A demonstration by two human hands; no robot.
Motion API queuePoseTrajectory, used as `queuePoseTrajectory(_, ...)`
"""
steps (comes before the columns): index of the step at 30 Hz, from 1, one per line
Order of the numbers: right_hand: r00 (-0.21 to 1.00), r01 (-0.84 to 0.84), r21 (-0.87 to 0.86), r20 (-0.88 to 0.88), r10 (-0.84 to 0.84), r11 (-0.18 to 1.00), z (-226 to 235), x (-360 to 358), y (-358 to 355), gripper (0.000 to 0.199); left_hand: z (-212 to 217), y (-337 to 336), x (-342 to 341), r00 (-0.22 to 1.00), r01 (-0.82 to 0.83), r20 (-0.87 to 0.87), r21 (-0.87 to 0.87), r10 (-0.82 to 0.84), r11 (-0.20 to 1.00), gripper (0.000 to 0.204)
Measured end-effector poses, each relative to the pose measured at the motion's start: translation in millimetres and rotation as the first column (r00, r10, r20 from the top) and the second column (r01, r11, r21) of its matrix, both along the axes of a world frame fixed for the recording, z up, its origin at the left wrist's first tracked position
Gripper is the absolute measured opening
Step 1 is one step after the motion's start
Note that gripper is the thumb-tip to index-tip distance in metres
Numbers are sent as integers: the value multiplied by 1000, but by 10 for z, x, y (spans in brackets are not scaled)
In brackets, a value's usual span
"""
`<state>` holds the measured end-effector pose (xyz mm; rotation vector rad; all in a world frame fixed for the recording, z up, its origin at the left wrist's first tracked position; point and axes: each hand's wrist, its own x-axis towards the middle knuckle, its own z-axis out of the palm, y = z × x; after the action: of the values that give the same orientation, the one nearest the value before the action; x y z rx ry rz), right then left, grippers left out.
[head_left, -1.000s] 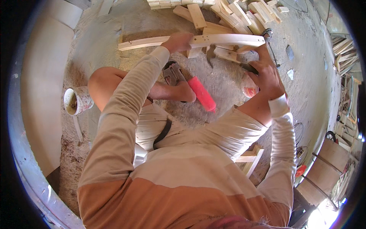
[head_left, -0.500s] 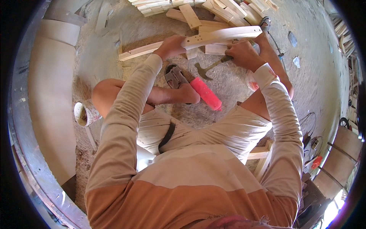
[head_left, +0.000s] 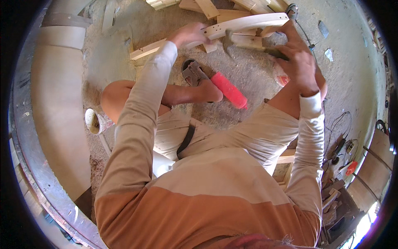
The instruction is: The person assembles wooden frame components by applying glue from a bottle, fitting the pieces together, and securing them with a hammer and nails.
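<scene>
Left hand: clamped on the curved wooden piece, far left.
Right hand: closed around a dark tool, far right.
Red tube: laid on the floor, near the foot.

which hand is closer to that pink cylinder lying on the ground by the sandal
Right, though not by much. The right hand is up and to the right of the pink cylinder, gripping a dark tool. The left hand is farther up, holding the curved wooden piece.

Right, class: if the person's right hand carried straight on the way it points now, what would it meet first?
The right hand, gripping a dark tool handle, points up-left. It would probably first meet the short wooden block under the curved wooden piece, though depth is unclear.
</scene>
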<state>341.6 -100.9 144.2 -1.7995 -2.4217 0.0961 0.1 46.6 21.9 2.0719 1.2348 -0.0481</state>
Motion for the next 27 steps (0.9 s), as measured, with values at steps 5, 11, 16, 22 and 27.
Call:
queuePoseTrajectory(5,875,241,-40,-423,-235,970,124,165,-286,30,-388,125,-224,979,-31,193,-167,64,985,68)
queuePoseTrajectory(11,607,391,-135,-706,-366,910,213,-112,-413,36,-35,49,-15,998,-17,-54,-35,15,999,56)
queuePoseTrajectory(16,289,487,-226,-870,-400,844,347,-63,-530,29,-310,135,-202,997,12,-80,-19,-14,1000,71)
queuePoseTrajectory(22,31,561,-60,-995,-93,826,660,529,-989,15,168,94,-351,997,13,-67,-195,-27,981,53)
queuePoseTrajectory(27,-74,578,-335,-929,-361,744,303,911,-1773,18,92,243,-318,999,30,19,15,-30,999,56)
